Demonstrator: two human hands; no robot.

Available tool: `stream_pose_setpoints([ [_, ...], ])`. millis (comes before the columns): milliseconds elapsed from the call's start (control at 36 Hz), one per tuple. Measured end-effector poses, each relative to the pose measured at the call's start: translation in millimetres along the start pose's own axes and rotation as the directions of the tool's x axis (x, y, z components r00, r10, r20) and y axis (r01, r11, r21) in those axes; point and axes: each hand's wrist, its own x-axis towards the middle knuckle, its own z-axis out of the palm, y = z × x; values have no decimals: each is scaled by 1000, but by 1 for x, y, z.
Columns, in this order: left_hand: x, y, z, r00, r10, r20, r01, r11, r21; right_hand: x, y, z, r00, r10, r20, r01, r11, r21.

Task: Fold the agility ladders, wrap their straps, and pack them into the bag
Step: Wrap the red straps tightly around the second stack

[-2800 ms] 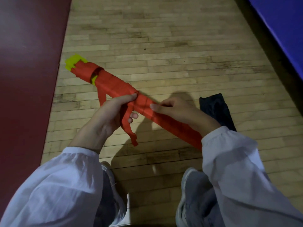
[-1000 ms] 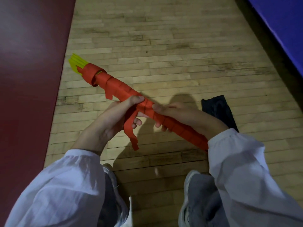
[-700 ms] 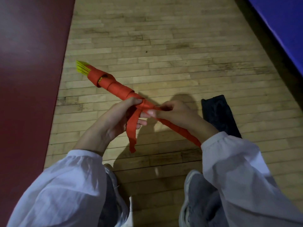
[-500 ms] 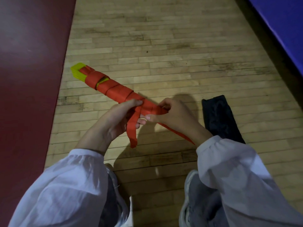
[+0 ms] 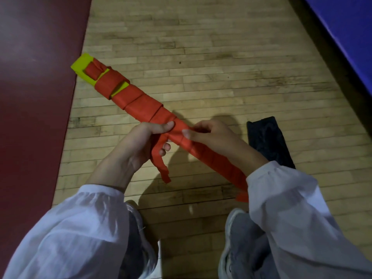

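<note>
Ladder bundle (image 5: 141, 105): folded into one long bar, held in both hands and running diagonally from far left to near right; its near end is hidden behind the right sleeve (image 5: 291, 208).
Rungs (image 5: 81, 66): yellow, stacked flat, exposed only at the far end of the bundle.
Strap (image 5: 213, 158): red, wound in overlapping turns along nearly the whole bundle.
Strap tail (image 5: 161, 168): a loose length hanging down from the middle of the bundle, past the left hand.
Left hand (image 5: 138, 146): grips the bundle at mid-length; thumb lies across the top, fingers (image 5: 166, 147) curl underneath, touching the strap tail.
Right hand (image 5: 217, 137): grips the bundle just beside the left hand; thumb presses on the top face, fingers (image 5: 203, 124) are wrapped over the far edge.
Bag (image 5: 269, 143): black, lying flat on the floor just to the right of the right hand, apart from the bundle.
Floor (image 5: 221, 67): pale wooden boards; the shadow of hands and bundle falls beneath them.
Left margin: dark red surface (image 5: 36, 97) meeting the boards.
Upper right: blue mat (image 5: 346, 27).
Person: white sleeves, grey shoes (image 5: 235, 238) at the bottom edge.
</note>
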Motion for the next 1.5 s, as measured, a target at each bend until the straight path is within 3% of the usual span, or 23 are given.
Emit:
stream_pose_setpoints([
  [111, 0, -1, 1, 1000, -15, 27, 14, 1000, 13, 1, 3, -2, 997, 68, 41, -71, 995, 72],
  [389, -1, 1, -2, 994, -89, 67, 86, 995, 43, 3, 4, -1, 999, 35, -26, -31, 994, 109],
  [639, -1, -1, -1, 990, -108, 86, 100, 991, 85, 1, 4, 3, 977, -102, -189, 95, 994, -47],
  [917, 4, -8, 6, 995, -94, -41, 96, 994, 51, -2, 5, 18, 918, -273, -287, 214, 952, -220],
  [1083, 3, -8, 5, 995, -38, -97, 44, 997, 56, -3, 4, 13, 952, -256, -167, 221, 954, -203],
  [1194, 1, -9, 4, 996, -41, -79, 47, 996, 80, 0, 4, -3, 986, -160, 56, 167, 971, -171],
  [1333, -1, -6, 6, 998, -17, -56, 23, 993, 113, 0, 7, -8, 984, 41, 171, -6, 979, -202],
  [1500, -3, -4, 6, 999, -28, -17, 30, 992, 120, -5, 4, -9, 945, 64, 320, -92, 993, 72],
])
